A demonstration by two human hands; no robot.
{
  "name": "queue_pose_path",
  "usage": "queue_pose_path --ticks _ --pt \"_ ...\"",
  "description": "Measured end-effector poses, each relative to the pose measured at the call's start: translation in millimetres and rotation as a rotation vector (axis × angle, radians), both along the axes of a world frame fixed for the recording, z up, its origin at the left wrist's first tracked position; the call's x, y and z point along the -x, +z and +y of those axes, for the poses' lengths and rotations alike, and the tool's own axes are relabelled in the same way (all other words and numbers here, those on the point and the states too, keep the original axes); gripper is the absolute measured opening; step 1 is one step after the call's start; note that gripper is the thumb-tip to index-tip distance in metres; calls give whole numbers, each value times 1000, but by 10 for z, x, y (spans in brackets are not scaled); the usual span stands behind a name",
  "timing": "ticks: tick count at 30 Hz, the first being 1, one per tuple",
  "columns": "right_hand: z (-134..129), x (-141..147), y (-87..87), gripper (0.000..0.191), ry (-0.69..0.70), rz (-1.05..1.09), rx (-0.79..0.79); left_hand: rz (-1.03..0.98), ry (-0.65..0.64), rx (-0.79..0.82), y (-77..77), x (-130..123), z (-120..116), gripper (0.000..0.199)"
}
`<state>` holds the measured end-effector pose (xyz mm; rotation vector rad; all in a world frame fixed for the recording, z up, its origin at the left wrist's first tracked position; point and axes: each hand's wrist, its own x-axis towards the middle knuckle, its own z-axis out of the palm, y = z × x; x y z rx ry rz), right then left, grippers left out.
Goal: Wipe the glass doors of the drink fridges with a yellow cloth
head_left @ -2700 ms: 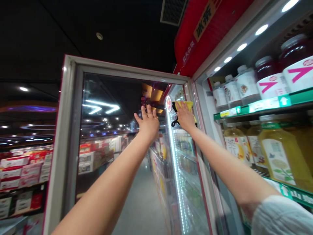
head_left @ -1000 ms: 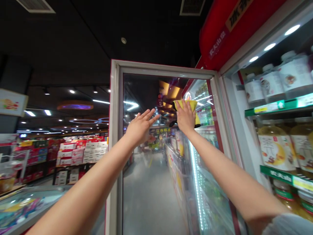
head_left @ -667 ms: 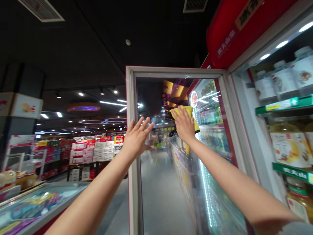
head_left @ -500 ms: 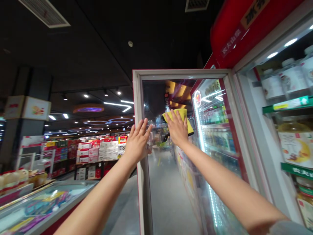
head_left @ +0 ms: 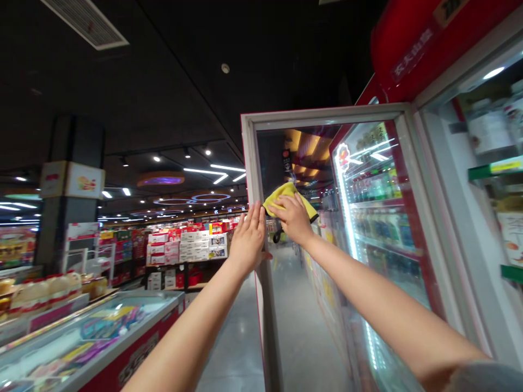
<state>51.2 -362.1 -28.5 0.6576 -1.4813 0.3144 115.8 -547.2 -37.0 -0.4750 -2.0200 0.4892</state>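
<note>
A glass cooler door (head_left: pixel 327 115) with a grey frame stands swung open in front of me. My left hand (head_left: pixel 248 239) lies flat against the door's left frame edge, fingers stretched and holding nothing. On the glass, close to that edge, my right hand (head_left: pixel 293 219) presses a yellow cloth (head_left: pixel 281 194) with dark trim, its fingers bent over it. A small black loop (head_left: pixel 278 236) hangs from the cloth. The two hands are near each other but apart.
Shelves of bottles (head_left: pixel 490 133) fill the open cooler at the right. A glass-topped chest freezer (head_left: pixel 163 305) stands low at the left, with jugs (head_left: pixel 57 286) beyond it. Stacked boxes (head_left: pixel 200 245) and a pillar (head_left: pixel 73 209) are farther back.
My right hand has slid the cloth left across the glass toward the frame, and its fingers have bent more. The view has turned slightly left. My left hand stays on the door edge.
</note>
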Motion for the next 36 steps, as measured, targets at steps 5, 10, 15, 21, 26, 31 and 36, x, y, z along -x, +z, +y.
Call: queue_pose_path --ticks 5,10,15,21,26,31,36 --pt "23 -6 126 48 1 -53 -95 -42 44 -15 -201 8 33 128" --pt "-109 82 165 49 -51 -92 -12 1 14 -71 -292 100 -13 132" --pt "36 226 -622 41 -77 -2 -340 50 -26 -102 -369 191 -71 130" --pt "251 181 -417 49 -161 -97 -248 15 -21 -29 -268 175 118 129" --pt "136 183 -671 57 -241 -120 -105 -33 20 -21 -257 192 199 125" --pt "357 204 -593 60 -241 -125 -236 -22 35 -41 -257 284 236 124" --pt "644 149 -510 58 -338 -201 244 -20 26 -35 -219 294 363 122"
